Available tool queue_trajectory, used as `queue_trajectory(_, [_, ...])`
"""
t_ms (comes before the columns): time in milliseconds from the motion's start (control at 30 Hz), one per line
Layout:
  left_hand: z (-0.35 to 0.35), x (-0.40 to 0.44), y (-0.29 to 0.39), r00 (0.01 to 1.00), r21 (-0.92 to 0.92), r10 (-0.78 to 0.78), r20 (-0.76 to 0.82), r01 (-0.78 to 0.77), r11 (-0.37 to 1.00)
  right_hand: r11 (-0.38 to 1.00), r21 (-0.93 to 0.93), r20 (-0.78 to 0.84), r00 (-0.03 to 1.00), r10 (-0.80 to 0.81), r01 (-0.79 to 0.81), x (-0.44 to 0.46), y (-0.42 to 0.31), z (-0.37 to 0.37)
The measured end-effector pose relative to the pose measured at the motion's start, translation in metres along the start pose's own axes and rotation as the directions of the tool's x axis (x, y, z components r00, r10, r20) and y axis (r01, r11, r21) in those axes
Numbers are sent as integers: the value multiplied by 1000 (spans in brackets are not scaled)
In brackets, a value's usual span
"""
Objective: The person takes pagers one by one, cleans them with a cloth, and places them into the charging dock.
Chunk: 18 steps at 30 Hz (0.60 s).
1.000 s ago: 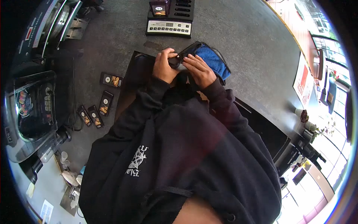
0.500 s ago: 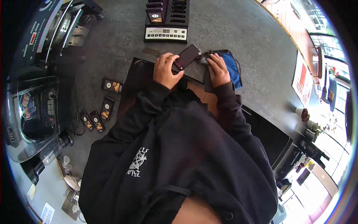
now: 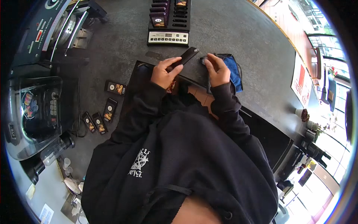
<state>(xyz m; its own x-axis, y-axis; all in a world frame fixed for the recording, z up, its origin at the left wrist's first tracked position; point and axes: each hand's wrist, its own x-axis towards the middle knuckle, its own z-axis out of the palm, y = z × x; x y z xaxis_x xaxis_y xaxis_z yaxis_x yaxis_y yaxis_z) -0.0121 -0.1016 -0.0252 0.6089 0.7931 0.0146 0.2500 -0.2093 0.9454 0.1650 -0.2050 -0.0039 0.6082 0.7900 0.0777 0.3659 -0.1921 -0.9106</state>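
My left hand (image 3: 166,72) grips a dark restaurant pager (image 3: 188,56) by its lower end, thumb on one side and fingers on the other. The pager is tilted with a narrow side toward me, above the counter's near edge. To its right, my right hand (image 3: 218,72) has its thumb and fingers closed together at the near-left part of a blue cloth (image 3: 234,71) with a dark edge. Part of the cloth is hidden under this hand. Beyond both hands stands a black pager charging base (image 3: 168,39) with a keypad, holding several upright pagers (image 3: 159,19).
Several pagers (image 3: 109,109) with number labels lie on the grey counter (image 3: 126,44) to the left. A sealing machine (image 3: 44,31) and a device under a clear cover (image 3: 35,112) stand at the far left. A paper sign (image 3: 300,80) is at the right edge.
The pager has been turned from its broad face to its narrow side. My right hand's fingers, flatter on the cloth before, are now curled and pinched. The view has shifted slightly.
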Motion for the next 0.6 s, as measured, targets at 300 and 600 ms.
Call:
queue_trajectory(300, [-9, 0, 3, 960, -856, -132, 247, 280, 434, 784, 514, 354, 919, 176, -348, 17, -22, 18])
queue_trajectory(600, [-13, 44, 26, 968, -251, 187, -170, -226, 941, 856, 494, 214, 976, 48, -150, 45, -39, 22])
